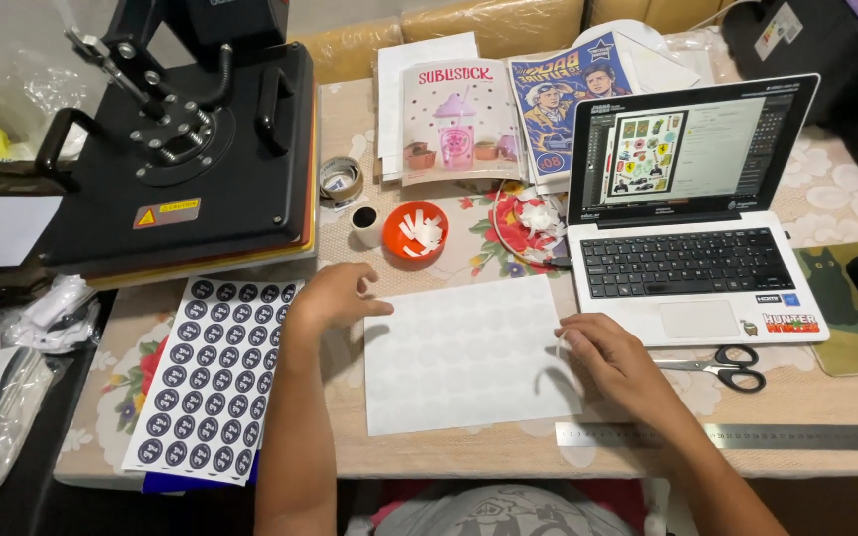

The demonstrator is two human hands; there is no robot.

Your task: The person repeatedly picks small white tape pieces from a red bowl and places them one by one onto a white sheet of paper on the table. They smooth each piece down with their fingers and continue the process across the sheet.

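Observation:
A white sheet with faint round die-cut shapes [464, 357] lies flat on the table in front of me. My left hand [335, 296] rests on its upper left corner, fingers curled and pressing down. My right hand [613, 359] sits at the sheet's right edge, fingers pinched on what looks like a thin white strip or the sheet's edge. To the left lies a sheet of dark round stickers [211, 372].
A black heat press [186, 149] stands at the back left. An open laptop [692, 213] is at the right, with scissors [727, 365] and a steel ruler [737, 435] near it. A red bowl of white scraps [415, 231], a tape roll [341, 179] and printed sheets [459, 119] lie behind.

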